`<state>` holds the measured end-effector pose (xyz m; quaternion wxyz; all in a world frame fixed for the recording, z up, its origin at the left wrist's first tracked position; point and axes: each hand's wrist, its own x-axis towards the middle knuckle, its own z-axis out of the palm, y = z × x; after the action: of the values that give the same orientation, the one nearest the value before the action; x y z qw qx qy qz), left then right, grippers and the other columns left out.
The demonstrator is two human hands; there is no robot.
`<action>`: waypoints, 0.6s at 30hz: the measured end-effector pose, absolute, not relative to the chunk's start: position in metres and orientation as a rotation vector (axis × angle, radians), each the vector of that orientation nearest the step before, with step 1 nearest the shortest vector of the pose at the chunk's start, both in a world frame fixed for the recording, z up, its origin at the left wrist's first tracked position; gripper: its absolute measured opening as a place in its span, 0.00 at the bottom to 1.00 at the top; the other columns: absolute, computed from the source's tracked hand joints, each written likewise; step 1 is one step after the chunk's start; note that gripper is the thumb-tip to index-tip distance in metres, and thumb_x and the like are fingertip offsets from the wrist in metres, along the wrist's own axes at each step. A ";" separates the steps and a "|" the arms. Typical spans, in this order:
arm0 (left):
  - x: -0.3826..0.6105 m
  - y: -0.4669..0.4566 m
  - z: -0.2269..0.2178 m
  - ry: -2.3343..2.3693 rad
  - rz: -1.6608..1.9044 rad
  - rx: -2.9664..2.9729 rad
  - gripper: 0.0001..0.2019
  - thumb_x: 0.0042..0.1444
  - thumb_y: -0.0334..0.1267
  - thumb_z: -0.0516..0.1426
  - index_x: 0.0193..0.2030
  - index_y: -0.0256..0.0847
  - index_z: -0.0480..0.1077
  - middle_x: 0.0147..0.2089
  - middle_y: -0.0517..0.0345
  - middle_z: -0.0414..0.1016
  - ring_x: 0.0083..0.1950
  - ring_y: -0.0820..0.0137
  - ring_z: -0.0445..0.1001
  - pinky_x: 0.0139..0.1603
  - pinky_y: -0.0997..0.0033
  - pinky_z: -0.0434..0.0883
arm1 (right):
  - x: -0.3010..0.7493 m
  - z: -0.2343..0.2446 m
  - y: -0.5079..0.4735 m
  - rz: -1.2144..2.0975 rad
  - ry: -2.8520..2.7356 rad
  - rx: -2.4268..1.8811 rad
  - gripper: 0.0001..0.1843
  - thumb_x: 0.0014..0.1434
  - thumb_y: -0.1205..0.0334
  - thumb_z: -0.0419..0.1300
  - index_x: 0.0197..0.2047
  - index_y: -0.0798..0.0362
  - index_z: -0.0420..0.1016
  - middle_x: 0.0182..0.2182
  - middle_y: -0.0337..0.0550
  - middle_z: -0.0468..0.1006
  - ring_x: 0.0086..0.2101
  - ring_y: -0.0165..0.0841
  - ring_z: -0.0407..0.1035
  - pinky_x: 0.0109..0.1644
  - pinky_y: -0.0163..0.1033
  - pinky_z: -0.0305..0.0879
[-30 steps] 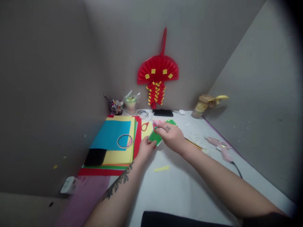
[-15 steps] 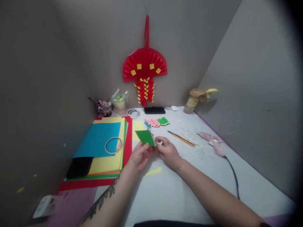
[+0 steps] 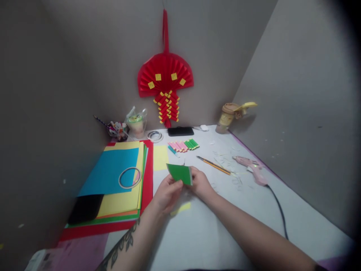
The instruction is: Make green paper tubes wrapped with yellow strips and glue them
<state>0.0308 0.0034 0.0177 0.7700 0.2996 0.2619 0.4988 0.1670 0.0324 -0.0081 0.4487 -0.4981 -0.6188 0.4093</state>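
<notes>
My left hand (image 3: 168, 192) pinches a small green paper piece (image 3: 180, 174) with the thumb across its front. A pale strip runs down the paper's right edge. Close against that edge is my right hand (image 3: 200, 183), its fingers curled and partly hidden behind the paper. A thin dark tip (image 3: 184, 162) pokes up above the paper; what it belongs to is hidden. Below the hands lies a yellow paper strip (image 3: 181, 209). Beyond them are pink paper rolls (image 3: 178, 146) and green paper rolls (image 3: 192, 144) with yellow ends, beside a light-blue pen-like item (image 3: 173, 151).
Coloured sheets (image 3: 113, 169) lie at left, carrying a tape roll (image 3: 129, 177) and a black object (image 3: 86, 208). At right are a pencil (image 3: 214, 165), paper scraps and a corded pink glue gun (image 3: 252, 167). A phone (image 3: 181, 131) and cup (image 3: 226, 118) stand behind. A red fan decoration (image 3: 166, 75) hangs above.
The green paper has shifted slightly right and towards me and turned a little. My right hand's fingers, visible before beside the paper, are now partly behind its edge. The view has shifted slightly.
</notes>
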 end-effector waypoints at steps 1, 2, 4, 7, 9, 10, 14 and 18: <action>0.030 0.003 0.019 0.574 1.072 0.657 0.19 0.41 0.39 0.67 0.42 0.37 0.74 0.46 0.48 0.76 0.48 0.62 0.73 0.51 0.65 0.66 | 0.168 -0.007 0.032 1.039 -1.504 -1.221 0.06 0.44 0.61 0.66 0.26 0.54 0.77 0.35 0.45 0.76 0.39 0.38 0.70 0.46 0.42 0.65; 0.030 0.003 0.019 0.582 1.074 0.660 0.19 0.41 0.39 0.67 0.42 0.36 0.74 0.45 0.48 0.77 0.47 0.63 0.73 0.50 0.66 0.67 | 0.169 -0.006 0.032 1.072 -1.473 -1.205 0.07 0.45 0.59 0.66 0.25 0.54 0.77 0.35 0.45 0.76 0.38 0.38 0.70 0.46 0.42 0.64; 0.026 0.006 0.020 0.626 1.124 0.646 0.18 0.42 0.38 0.66 0.42 0.36 0.74 0.42 0.49 0.77 0.44 0.65 0.74 0.47 0.67 0.68 | 0.173 -0.004 0.032 1.150 -1.374 -1.164 0.09 0.47 0.56 0.65 0.24 0.54 0.76 0.37 0.46 0.77 0.39 0.37 0.69 0.45 0.42 0.64; 0.019 0.015 0.019 0.825 1.254 0.598 0.16 0.43 0.36 0.65 0.39 0.38 0.71 0.36 0.55 0.76 0.36 0.71 0.74 0.39 0.71 0.70 | 0.181 -0.002 0.035 1.275 -1.163 -1.109 0.12 0.47 0.54 0.65 0.26 0.56 0.78 0.44 0.50 0.76 0.42 0.39 0.69 0.42 0.40 0.64; 0.014 0.021 0.018 0.991 1.332 0.583 0.16 0.41 0.34 0.64 0.39 0.39 0.68 0.33 0.60 0.73 0.31 0.74 0.72 0.32 0.74 0.70 | 0.186 0.000 0.038 1.344 -1.041 -1.092 0.13 0.46 0.54 0.66 0.29 0.56 0.79 0.46 0.51 0.75 0.41 0.38 0.70 0.37 0.38 0.64; 0.011 0.024 0.017 1.062 1.363 0.590 0.18 0.41 0.33 0.64 0.41 0.40 0.66 0.33 0.61 0.72 0.29 0.74 0.72 0.30 0.74 0.70 | 0.188 0.001 0.039 1.376 -0.995 -1.091 0.13 0.44 0.54 0.67 0.30 0.55 0.79 0.44 0.51 0.76 0.39 0.37 0.70 0.34 0.36 0.63; 0.004 0.030 0.014 1.207 1.419 0.725 0.31 0.42 0.30 0.59 0.55 0.46 0.57 0.34 0.64 0.69 0.27 0.75 0.72 0.26 0.76 0.68 | 0.191 0.003 0.037 1.532 -0.940 -1.076 0.13 0.41 0.56 0.69 0.29 0.56 0.77 0.28 0.44 0.77 0.26 0.28 0.67 0.27 0.32 0.58; 0.000 0.033 0.008 1.223 1.415 0.876 0.39 0.42 0.31 0.60 0.63 0.44 0.51 0.26 0.70 0.63 0.23 0.78 0.65 0.26 0.79 0.63 | 0.190 0.000 0.032 1.645 -0.989 -0.967 0.16 0.48 0.50 0.65 0.25 0.56 0.73 0.22 0.43 0.74 0.23 0.28 0.64 0.25 0.33 0.57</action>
<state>-0.0004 0.0328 0.0076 0.5127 0.3640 0.5084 0.5884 0.1900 0.0323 -0.0001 0.4760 -0.3955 -0.4048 0.6732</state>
